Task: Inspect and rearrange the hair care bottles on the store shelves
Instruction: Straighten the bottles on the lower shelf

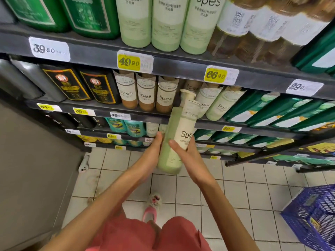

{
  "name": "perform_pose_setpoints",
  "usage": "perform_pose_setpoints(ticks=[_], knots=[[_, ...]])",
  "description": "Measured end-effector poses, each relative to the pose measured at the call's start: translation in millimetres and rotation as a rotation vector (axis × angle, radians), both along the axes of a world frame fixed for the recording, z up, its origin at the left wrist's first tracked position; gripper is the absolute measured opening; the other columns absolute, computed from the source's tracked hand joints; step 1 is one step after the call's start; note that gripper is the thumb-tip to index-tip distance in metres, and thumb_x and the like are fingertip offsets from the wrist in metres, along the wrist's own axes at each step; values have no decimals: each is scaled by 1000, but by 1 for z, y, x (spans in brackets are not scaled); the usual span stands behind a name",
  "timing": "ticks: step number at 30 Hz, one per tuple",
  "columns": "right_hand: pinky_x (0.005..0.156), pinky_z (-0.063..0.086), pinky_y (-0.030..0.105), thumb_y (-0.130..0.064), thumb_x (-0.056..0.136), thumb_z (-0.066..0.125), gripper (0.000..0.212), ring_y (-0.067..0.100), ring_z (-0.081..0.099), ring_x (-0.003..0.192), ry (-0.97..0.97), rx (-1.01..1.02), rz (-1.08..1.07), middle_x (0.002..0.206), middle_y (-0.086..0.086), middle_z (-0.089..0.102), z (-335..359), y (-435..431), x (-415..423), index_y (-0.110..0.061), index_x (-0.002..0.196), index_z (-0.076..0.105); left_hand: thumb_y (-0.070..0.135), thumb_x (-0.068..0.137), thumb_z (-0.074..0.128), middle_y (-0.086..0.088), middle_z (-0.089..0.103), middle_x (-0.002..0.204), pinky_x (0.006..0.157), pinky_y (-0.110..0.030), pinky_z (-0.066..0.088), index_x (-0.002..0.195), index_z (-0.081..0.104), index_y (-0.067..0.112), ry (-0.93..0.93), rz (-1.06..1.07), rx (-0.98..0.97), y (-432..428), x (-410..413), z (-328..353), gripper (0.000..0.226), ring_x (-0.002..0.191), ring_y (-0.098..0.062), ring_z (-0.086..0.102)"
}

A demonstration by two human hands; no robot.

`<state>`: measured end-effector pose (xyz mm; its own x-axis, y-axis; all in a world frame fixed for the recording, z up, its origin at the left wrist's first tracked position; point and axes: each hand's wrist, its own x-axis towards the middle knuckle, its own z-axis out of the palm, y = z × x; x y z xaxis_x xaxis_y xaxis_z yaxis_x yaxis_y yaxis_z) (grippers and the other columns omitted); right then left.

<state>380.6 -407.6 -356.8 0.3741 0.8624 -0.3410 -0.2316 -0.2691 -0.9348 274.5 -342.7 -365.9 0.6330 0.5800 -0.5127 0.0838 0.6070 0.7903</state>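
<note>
Spes pump bottle (182,127), pale green and cream, hangs tilted in front of the shelves (181,67), clear of them. The left hand (154,151) grips its side, and the right hand (189,157) grips it with the thumb across its label.

One wide-angle head-worn camera faces forward and down, close to the dark grey metal store shelves (181,67), which bow, probably from the lens; white tiled floor (235,196) lies below.

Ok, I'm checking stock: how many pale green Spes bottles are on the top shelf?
3, side by side above the 49.80 tag: the left bottle, the middle bottle, the right bottle. More may stand hidden behind them.
</note>
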Motion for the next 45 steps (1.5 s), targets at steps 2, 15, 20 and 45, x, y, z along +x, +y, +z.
perform_pose_setpoints(ticks=[2,15,20,45], knots=[[73,54,20,-11,83,68,24,4,68,89,-38,-31,-80,98,-7,72,-7,12,9,-27,98,58,44,98,19,0,61,124,94,-27,47,120,55,28,7,3,11,11,6,-9,45,110,-9,59],[90,49,41,-26,63,85,64,24,58,105,-533,-115,-555,112,9,63,-54,91,41,-7,117,57,15,95,45,-4,66,115,90,-19,46,107,63,16,127,116,45,63,7,-33,22,106,-9,60],[103,41,39,-20,63,86,82,21,50,120,-581,8,-640,127,8,55,-67,114,49,-7,132,45,11,93,47,-5,65,100,102,-32,37,95,62,12,282,245,-18,60,-12,-39,15,106,-19,57],[98,45,47,-8,71,81,68,30,50,116,-712,9,-694,122,14,48,-111,137,53,4,127,44,4,96,35,-11,64,109,91,-26,40,104,59,7,349,257,-93,34,-22,-60,26,103,-21,59]])
